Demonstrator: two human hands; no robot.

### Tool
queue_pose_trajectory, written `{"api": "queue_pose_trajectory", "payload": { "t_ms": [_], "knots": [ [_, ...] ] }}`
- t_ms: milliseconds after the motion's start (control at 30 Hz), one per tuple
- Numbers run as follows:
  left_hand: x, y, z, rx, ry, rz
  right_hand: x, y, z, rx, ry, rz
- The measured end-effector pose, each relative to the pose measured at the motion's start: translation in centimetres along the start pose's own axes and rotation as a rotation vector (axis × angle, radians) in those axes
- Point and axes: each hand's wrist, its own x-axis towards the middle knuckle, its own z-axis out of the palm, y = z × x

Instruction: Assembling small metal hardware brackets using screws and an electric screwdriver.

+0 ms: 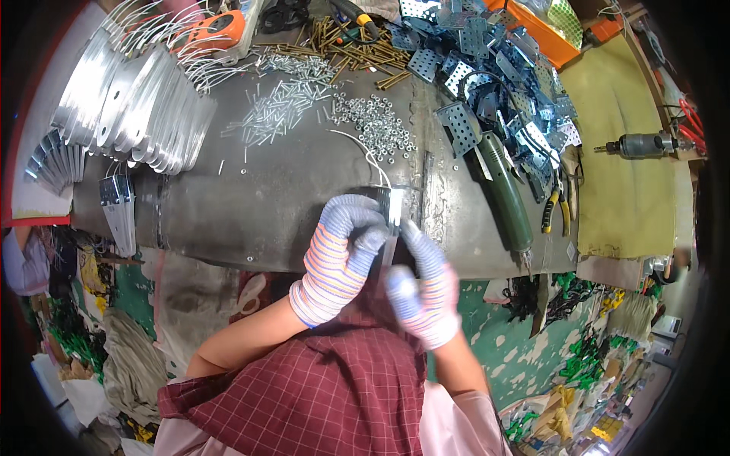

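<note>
My left hand [340, 254], in a striped knit glove, is closed on a narrow silver metal plate [394, 209] in front of my body. Two thin white wires [370, 152] curve up from the plate's far end onto the bench. My gloved right hand [428, 285] is just right of the plate, partly smeared by motion. Its thumb and fingers are apart, with the fingertips close to the plate's edge. Whether they touch it I cannot tell. The plate's lower part is partly hidden between my hands.
Beyond my hands lie piles of screws [275, 106], nuts [376, 125] and brass-coloured rods [338, 49]. Silver plates with white wires [137, 106] stack at left. Perforated metal brackets [487, 68] heap at right, near a green power screwdriver [503, 190], pliers [559, 205] and another driver [642, 146].
</note>
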Motion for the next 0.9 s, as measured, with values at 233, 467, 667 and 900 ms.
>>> {"api": "queue_pose_trajectory", "payload": {
  "t_ms": [233, 467, 667, 900],
  "knots": [
    [0.1, -0.5, 0.3, 0.135, 0.02, 0.242, 3.7, 7.6, -9.1, -1.022, 0.138, 0.25],
    [0.2, -0.8, 0.4, 0.182, 0.011, 0.287, 3.3, 6.2, -11.4, 0.308, 0.51, 0.403],
    [0.3, -0.4, 0.0, 0.209, -0.023, 0.297, 1.2, 2.2, -10.4, 1.543, 0.553, 0.431],
    [0.0, -0.4, 0.3, 0.258, -0.065, 0.302, -1.3, 4.8, -5.9, 1.967, 0.61, 0.321]
  ]
}}
